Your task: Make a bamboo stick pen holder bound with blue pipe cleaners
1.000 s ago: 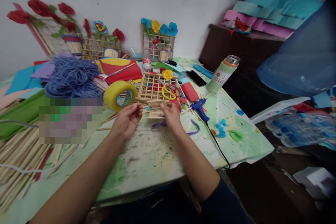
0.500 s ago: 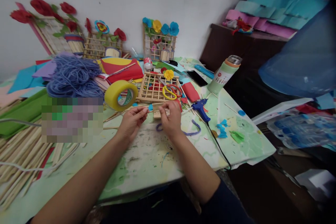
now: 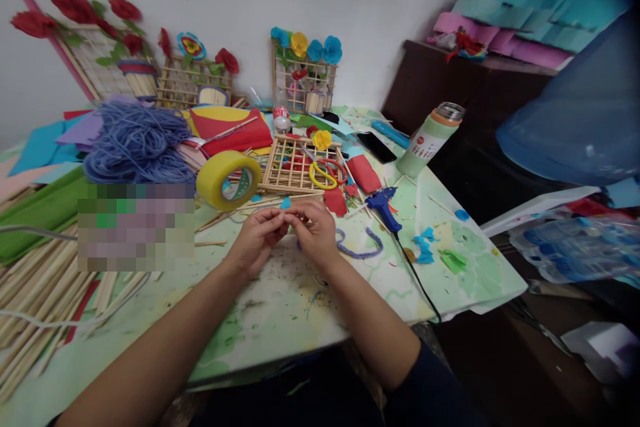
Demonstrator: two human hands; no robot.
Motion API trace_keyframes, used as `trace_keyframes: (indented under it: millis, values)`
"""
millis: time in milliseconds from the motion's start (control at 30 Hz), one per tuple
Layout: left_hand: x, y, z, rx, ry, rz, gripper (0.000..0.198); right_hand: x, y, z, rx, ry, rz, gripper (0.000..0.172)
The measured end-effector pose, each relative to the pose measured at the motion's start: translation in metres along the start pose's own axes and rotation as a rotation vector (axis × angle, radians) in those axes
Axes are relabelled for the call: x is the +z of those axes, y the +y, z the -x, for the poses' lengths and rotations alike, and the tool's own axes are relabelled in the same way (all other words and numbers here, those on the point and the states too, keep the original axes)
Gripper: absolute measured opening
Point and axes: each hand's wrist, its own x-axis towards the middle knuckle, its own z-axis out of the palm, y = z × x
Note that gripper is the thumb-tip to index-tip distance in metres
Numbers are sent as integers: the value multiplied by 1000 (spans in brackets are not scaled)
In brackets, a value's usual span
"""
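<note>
Both hands meet above the near middle of the table, fingertips together. A small blue paper piece (image 3: 285,203) sticks up just over the joined fingertips. My left hand (image 3: 256,239) is closed in a pinch on it. From the right, my right hand (image 3: 316,232) also pinches at the same spot, hiding much of the paper. Behind the fingers lies a flat wooden-stick lattice (image 3: 285,170) with scissors (image 3: 325,175) on top. A braided blue cord (image 3: 367,253) curves out beside my right hand. The blue glue gun (image 3: 384,205) lies farther right.
A yellow tape roll (image 3: 213,180) stands left of the lattice, near a heap of blue yarn (image 3: 135,143). Loose wooden sticks (image 3: 40,307) cover the left side. A green bottle (image 3: 430,140) stands at the right. Finished flower lattices (image 3: 305,77) lean on the wall.
My right hand has moved left, and its fingertips now meet those of my left hand at the blue paper. The small stick bundle seen by the right hand earlier is now hidden.
</note>
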Motion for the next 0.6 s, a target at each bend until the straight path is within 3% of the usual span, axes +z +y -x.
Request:
trace_keyframes:
  millis: [133,367,600]
  values:
    - [-2,-1,-1,-3,-34,-23,20,1,0,0,87,-1,1,13]
    - [0,0,-1,-24,-38,-38,24,0,1,-1,56,-114,136,20]
    - [-2,3,-4,29,21,-12,18,-1,2,-1,105,8,105,16]
